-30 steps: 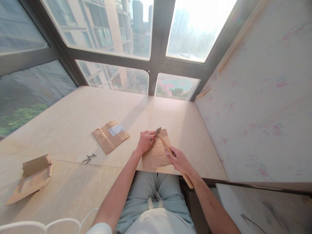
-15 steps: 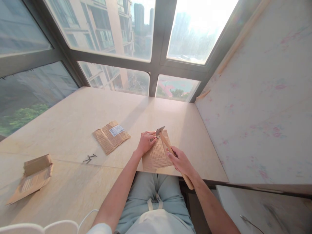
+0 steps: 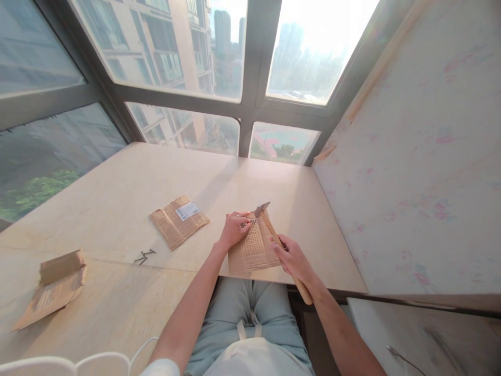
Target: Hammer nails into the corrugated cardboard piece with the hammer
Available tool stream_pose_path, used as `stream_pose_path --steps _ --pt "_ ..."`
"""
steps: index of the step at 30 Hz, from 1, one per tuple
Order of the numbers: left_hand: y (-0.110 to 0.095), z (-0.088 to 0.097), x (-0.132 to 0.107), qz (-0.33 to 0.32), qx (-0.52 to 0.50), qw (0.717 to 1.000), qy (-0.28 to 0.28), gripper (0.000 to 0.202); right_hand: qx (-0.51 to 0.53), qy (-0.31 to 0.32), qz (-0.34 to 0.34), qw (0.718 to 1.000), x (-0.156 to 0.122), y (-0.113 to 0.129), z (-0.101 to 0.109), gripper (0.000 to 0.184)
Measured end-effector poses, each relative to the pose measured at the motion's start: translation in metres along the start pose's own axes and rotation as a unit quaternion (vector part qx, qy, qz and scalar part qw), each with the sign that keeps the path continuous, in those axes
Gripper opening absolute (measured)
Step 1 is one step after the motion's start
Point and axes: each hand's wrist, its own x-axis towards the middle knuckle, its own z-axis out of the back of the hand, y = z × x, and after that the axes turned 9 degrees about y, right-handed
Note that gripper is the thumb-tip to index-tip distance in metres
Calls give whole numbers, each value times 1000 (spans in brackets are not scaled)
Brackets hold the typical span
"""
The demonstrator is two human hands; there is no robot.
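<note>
A flat cardboard piece (image 3: 253, 250) studded with rows of nails lies at the near edge of the wooden table (image 3: 156, 177). My left hand (image 3: 234, 228) rests on its top left corner, fingers pinched on a small nail (image 3: 246, 223). My right hand (image 3: 294, 258) grips the wooden handle of a hammer (image 3: 270, 224). The hammer's metal head hangs just above and to the right of the pinched nail.
A second cardboard piece (image 3: 179, 220) with a white label lies to the left. A few loose dark nails (image 3: 144, 256) lie nearer me. An open cardboard box (image 3: 52, 287) sits at far left. Windows stand behind, a pale wall panel (image 3: 415, 156) on the right.
The hammer head has risen and swung a little to the right, away from the nail. My left hand keeps its pinch in the same place.
</note>
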Motion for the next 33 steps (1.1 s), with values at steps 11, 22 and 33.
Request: stream_pose_path --steps 11,22,33 --pt "3 21 -11 -28 -25 999 -29 24 48 -10 -4 999 -14 -13 4 35" --pt "6 2 -57 284 -350 888 -90 64 104 -126 24 986 7 -29 18 38" --pt "-19 -33 -49 265 -377 883 -90 61 121 -147 -6 982 16 -57 23 40"
